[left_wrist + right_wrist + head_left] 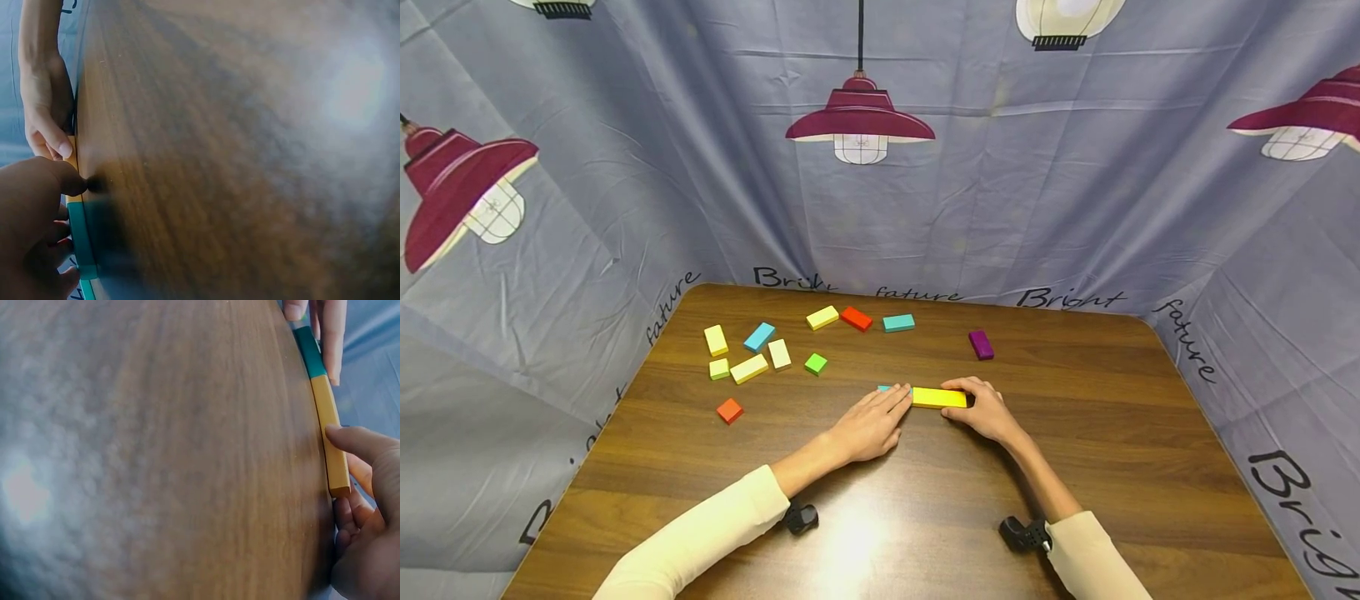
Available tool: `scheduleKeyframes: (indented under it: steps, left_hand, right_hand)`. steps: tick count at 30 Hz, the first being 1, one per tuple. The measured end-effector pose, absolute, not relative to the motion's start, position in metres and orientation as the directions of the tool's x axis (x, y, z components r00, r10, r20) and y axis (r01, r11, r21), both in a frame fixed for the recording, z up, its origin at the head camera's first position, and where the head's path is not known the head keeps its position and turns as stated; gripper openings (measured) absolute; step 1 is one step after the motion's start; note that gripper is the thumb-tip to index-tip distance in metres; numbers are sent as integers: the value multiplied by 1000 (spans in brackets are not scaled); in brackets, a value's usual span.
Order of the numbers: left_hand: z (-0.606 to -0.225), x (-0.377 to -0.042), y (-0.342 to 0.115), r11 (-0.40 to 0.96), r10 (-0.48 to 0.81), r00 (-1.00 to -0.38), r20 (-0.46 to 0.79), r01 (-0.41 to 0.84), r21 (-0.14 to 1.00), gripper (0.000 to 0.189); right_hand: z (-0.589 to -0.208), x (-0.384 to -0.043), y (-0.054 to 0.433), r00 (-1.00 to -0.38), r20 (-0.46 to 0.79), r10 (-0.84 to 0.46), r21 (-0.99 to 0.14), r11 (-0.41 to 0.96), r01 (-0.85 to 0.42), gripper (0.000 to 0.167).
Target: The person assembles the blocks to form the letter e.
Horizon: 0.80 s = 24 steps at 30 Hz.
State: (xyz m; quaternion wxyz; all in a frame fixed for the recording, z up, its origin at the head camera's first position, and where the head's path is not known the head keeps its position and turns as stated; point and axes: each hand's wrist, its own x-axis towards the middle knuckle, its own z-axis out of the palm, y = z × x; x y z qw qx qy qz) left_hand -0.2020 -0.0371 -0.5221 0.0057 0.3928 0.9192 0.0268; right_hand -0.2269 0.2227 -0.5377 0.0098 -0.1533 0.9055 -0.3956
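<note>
A long yellow block (934,398) lies flat on the wooden table, end to end with a teal block (310,351). My right hand (985,408) grips the yellow block near its right end, thumb on the near side and fingers on the far side. My left hand (871,421) lies over the teal block with its fingers extended, covering most of it in the head view. In the left wrist view the left thumb is at the near side of the row, by the seam. Another teal piece (88,290) shows past the first one's end.
Left of the hands lie several loose blocks, among them a red one (730,411), a green one (816,364) and a blue one (759,337). Farther back are a red block (856,318) and a turquoise block (898,322). A purple block (981,344) lies beyond the right hand.
</note>
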Motion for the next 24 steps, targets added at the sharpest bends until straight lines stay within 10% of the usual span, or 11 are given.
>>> scheduleKeyframes:
  steps: [9,24]
  left_hand:
    - [-517,-202,-40,688,724,-690,-10,721,88,60]
    - [-517,-204,-39,690,723,-689,-42,719,77,60]
  right_hand:
    - [-530,-228,229,-965,19,-260,-887,441,-136,44]
    - [-519,-253,243,-970,-35,241,-973,214,89,43]
